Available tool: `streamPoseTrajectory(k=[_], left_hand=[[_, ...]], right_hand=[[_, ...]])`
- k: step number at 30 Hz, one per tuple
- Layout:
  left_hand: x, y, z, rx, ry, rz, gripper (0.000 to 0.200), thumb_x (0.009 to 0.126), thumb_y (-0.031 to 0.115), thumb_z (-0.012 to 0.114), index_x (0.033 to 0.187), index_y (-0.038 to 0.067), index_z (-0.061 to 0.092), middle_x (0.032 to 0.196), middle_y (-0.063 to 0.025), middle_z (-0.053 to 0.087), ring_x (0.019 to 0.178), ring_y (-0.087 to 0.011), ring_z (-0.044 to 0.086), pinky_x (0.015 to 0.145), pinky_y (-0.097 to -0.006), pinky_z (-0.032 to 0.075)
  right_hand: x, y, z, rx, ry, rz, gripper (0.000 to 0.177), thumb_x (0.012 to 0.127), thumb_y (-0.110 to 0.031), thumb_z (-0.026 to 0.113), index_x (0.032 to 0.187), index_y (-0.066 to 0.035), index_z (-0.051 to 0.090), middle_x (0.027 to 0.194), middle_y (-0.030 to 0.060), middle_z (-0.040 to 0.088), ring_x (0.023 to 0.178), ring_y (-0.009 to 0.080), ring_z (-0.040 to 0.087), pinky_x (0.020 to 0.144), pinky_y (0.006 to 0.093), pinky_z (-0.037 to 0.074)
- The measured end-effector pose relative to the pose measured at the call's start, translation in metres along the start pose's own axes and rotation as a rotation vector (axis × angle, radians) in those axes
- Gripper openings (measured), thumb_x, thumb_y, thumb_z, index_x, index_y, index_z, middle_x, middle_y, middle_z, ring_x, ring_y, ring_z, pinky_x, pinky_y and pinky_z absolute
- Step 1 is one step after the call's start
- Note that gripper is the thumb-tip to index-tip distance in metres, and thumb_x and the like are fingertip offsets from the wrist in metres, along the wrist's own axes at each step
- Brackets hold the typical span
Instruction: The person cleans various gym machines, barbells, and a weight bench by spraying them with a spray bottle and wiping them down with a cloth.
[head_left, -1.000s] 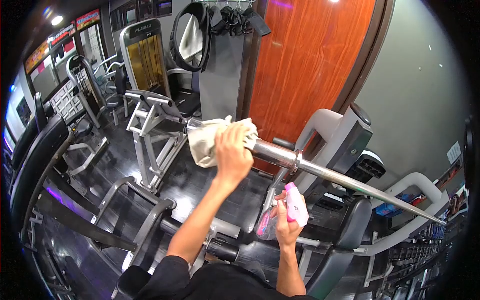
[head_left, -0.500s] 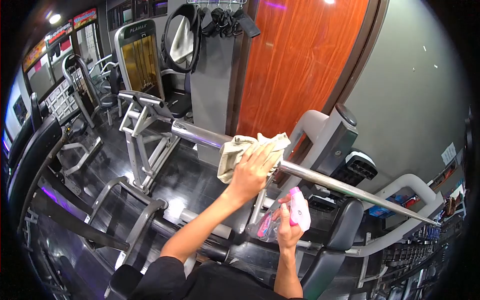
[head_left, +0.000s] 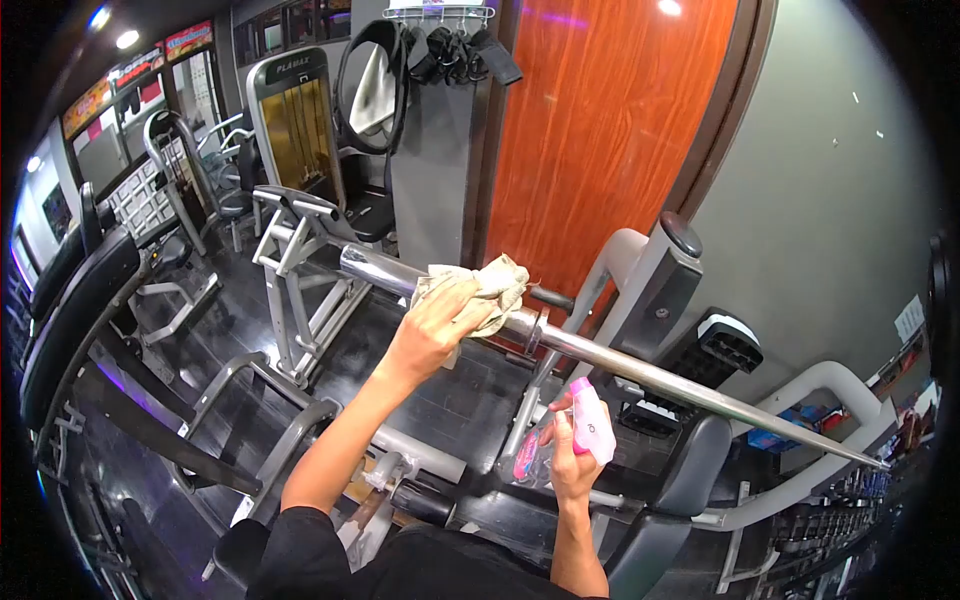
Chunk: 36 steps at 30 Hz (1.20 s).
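Observation:
My left hand [head_left: 432, 332] is closed over a beige cloth [head_left: 502, 285], pressing it around the thick sleeve of a metal barbell [head_left: 660, 378]. The bar slants from upper left down to the right, and its shiny sleeve end sticks out to the left of the cloth. Lower down, my right hand [head_left: 572, 470] grips a spray bottle [head_left: 594, 424] by the neck. Its head is pink and white; the clear body with a pink label is partly hidden behind the fingers.
A black padded seat back [head_left: 695, 468] stands at lower right. Beyond the bar rise a grey machine upright [head_left: 655, 300] and a reddish wooden door [head_left: 590, 130]. Weight machines, one a tall stack [head_left: 295, 120], fill the left. Dumbbells [head_left: 820, 525] sit on racks at right.
My left hand and the cloth have slid left along the sleeve toward its end, uncovering the collar. My right hand still holds the spray bottle, slightly lower. The view has shifted a little.

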<state>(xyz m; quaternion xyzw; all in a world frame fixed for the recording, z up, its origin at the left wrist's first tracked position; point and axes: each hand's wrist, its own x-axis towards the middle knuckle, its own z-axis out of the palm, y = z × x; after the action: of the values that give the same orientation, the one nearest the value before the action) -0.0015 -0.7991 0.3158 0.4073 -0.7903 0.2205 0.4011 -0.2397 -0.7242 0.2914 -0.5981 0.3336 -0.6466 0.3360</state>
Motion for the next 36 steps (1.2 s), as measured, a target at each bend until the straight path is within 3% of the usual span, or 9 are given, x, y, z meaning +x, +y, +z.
streamPoseTrajectory(k=[9, 12, 16, 19, 21, 23, 29, 32, 36], left_hand=[[-0.032, -0.058, -0.042, 0.111, 0.049, -0.093, 0.039, 0.070, -0.006, 0.061, 0.107, 0.007, 0.068, 0.120, -0.0173, 0.062, 0.110, -0.0354, 0.061, 0.099, -0.0434, 0.048], [-0.043, -0.071, -0.050, 0.067, 0.117, -0.361, 0.063, 0.063, -0.017, 0.045, 0.120, 0.006, 0.062, 0.130, -0.0242, 0.055, 0.120, -0.0429, 0.053, 0.104, -0.0416, 0.043], [-0.041, -0.060, -0.032, -0.042, 0.199, -0.484, 0.062, 0.070, -0.012, 0.047, 0.129, 0.002, 0.054, 0.131, -0.0268, 0.053, 0.126, -0.0451, 0.047, 0.107, -0.0441, 0.040], [-0.029, -0.019, 0.001, 0.160, 0.128, -0.335, 0.052, 0.076, -0.007, 0.050, 0.128, -0.001, 0.056, 0.134, -0.0254, 0.052, 0.129, -0.0424, 0.046, 0.114, -0.0501, 0.029], [-0.017, 0.003, 0.013, -0.002, 0.173, -0.392, 0.049, 0.078, -0.005, 0.051, 0.126, 0.000, 0.058, 0.133, -0.0239, 0.054, 0.128, -0.0403, 0.048, 0.116, -0.0507, 0.026], [-0.011, 0.017, 0.028, -0.095, 0.199, -0.416, 0.055, 0.069, -0.007, 0.053, 0.122, 0.000, 0.060, 0.128, -0.0196, 0.059, 0.127, -0.0382, 0.048, 0.114, -0.0492, 0.029], [0.004, 0.051, 0.042, -0.269, 0.151, -0.321, 0.046, 0.075, 0.003, 0.059, 0.121, 0.004, 0.063, 0.124, -0.0163, 0.063, 0.124, -0.0348, 0.053, 0.114, -0.0503, 0.030], [0.004, 0.044, 0.034, -0.267, 0.063, -0.159, 0.045, 0.076, 0.013, 0.067, 0.121, 0.009, 0.064, 0.127, -0.0136, 0.061, 0.125, -0.0326, 0.051, 0.111, -0.0526, 0.032], [-0.003, 0.011, 0.026, -0.191, -0.005, 0.022, 0.043, 0.076, 0.005, 0.065, 0.118, 0.015, 0.066, 0.123, -0.0118, 0.061, 0.122, -0.0303, 0.054, 0.109, -0.0518, 0.037]], right_hand=[[0.001, 0.004, 0.021, -0.036, -0.027, -0.042, 0.023, 0.085, -0.001, 0.062, 0.107, 0.006, 0.060, 0.085, 0.0113, 0.068, 0.056, 0.0121, 0.062, 0.054, 0.0248, 0.049], [0.003, 0.000, 0.030, 0.010, -0.064, 0.016, 0.023, 0.085, 0.000, 0.061, 0.108, 0.006, 0.060, 0.086, 0.0114, 0.068, 0.057, 0.0122, 0.062, 0.054, 0.0250, 0.049], [0.007, -0.003, 0.042, -0.008, -0.120, -0.032, 0.024, 0.089, -0.002, 0.057, 0.112, 0.007, 0.056, 0.090, 0.0128, 0.063, 0.055, 0.0120, 0.058, 0.053, 0.0260, 0.050], [0.008, -0.005, 0.050, 0.053, -0.065, 0.006, 0.021, 0.085, 0.000, 0.061, 0.106, 0.006, 0.059, 0.086, 0.0117, 0.068, 0.057, 0.0125, 0.063, 0.053, 0.0254, 0.050], [0.005, -0.003, 0.053, 0.017, -0.069, 0.005, 0.020, 0.085, 0.000, 0.061, 0.104, 0.005, 0.059, 0.085, 0.0115, 0.068, 0.056, 0.0130, 0.063, 0.053, 0.0259, 0.050], [0.003, 0.000, 0.055, 0.016, -0.064, 0.012, 0.020, 0.085, 0.001, 0.061, 0.104, 0.005, 0.059, 0.085, 0.0114, 0.068, 0.056, 0.0131, 0.062, 0.052, 0.0259, 0.050], [0.003, 0.004, 0.061, 0.014, -0.042, 0.004, 0.020, 0.086, 0.001, 0.060, 0.105, 0.005, 0.059, 0.086, 0.0112, 0.067, 0.055, 0.0131, 0.062, 0.052, 0.0258, 0.049], [0.004, 0.004, 0.062, 0.012, -0.032, -0.015, 0.020, 0.086, 0.001, 0.060, 0.106, 0.006, 0.058, 0.086, 0.0114, 0.067, 0.055, 0.0129, 0.061, 0.052, 0.0258, 0.049], [0.007, 0.001, 0.061, 0.026, 0.007, 0.005, 0.021, 0.087, 0.001, 0.059, 0.106, 0.007, 0.058, 0.086, 0.0119, 0.067, 0.055, 0.0125, 0.061, 0.052, 0.0258, 0.049]])
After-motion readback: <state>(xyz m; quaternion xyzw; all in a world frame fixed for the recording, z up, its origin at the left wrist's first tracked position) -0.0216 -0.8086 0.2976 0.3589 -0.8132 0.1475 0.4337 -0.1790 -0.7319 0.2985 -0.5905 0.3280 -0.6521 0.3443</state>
